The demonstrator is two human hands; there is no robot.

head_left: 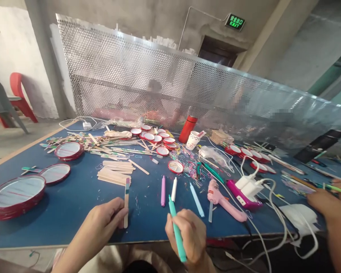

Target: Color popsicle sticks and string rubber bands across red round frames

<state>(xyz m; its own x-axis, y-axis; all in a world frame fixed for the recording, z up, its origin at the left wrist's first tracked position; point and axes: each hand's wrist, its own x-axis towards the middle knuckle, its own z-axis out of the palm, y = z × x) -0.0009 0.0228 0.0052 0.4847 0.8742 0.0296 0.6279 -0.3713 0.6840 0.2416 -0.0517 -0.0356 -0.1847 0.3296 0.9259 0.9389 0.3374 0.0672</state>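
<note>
The person's left hand (102, 222) is curled shut around a painted wooden craft stick (126, 201), which stands upright from the fingers. The right hand (189, 237) grips a teal hot-glue stick (172, 212) like a pen, both hands over the near edge of the blue table (73, 223). A pink glue gun (224, 201) lies nearby, right of the right hand.

A craft workshop, shown by its blue table (73, 212), wooden sticks (113, 174) and glue gun (221, 201).

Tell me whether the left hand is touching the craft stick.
Touching: the head view shows the left hand with its fingers closed around the craft stick.
</note>
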